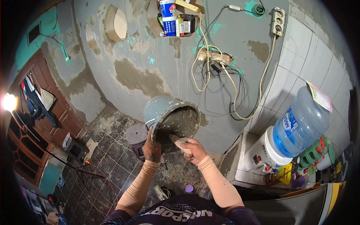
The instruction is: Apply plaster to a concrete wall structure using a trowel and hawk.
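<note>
A grey-blue bucket (159,106) is tilted on its side in front of me, its mouth turned toward me and to the right. Wet grey mortar coats its inside. My left hand (152,150) is closed on the lower left part of the rim, near the wire handle. In my right hand (193,150) is a pale, plaster-smeared hand tool (177,142), its front end at the bucket's mouth. The exact kind of tool cannot be made out. Part of the bucket's lower rim is hidden by my hands.
Behind the bucket is a patchy grey wall (142,56) with hanging cables (206,71) and a niche of paint tins (168,18). A dark stool-like block (137,138) stands beside the bucket. At right is a water dispenser (258,152) with a bottle; at left, a bright lamp (9,102).
</note>
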{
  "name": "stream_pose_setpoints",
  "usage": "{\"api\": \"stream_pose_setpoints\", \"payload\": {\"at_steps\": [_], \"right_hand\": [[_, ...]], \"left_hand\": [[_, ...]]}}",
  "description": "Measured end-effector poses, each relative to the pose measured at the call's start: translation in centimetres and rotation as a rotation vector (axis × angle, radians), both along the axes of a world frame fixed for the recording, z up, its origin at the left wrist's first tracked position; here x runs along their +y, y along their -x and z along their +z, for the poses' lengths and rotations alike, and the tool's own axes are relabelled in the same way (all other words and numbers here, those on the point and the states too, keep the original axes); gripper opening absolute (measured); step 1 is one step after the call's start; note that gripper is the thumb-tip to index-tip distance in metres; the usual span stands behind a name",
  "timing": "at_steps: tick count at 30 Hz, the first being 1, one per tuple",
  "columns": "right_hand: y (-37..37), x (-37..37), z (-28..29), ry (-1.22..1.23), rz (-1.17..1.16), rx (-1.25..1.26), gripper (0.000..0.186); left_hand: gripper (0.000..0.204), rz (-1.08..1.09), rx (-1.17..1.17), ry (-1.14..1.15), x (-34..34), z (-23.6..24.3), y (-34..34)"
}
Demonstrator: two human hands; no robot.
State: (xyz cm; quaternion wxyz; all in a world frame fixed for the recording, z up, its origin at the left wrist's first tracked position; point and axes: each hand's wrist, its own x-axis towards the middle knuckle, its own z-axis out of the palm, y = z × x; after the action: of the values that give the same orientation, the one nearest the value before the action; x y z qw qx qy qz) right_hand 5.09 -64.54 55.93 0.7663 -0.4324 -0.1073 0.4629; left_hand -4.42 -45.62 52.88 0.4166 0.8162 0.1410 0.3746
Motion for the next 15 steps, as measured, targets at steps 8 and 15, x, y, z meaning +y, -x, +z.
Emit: {"api": "stream_pose_setpoints", "payload": {"at_steps": [8,15], "right_hand": [[0.1,0.6,-0.1,-0.14,-0.068,0.056,0.021],[1.4,-1.0,-1.1,-0.083,-0.042,0.031,0.028]], "left_hand": [[0.07,-0.205,-0.368,0.677,-0.8,-4.8,-0.9],[0.057,-0.253,-0.432,1.064,-0.4,-5.0,-1.1]]}}
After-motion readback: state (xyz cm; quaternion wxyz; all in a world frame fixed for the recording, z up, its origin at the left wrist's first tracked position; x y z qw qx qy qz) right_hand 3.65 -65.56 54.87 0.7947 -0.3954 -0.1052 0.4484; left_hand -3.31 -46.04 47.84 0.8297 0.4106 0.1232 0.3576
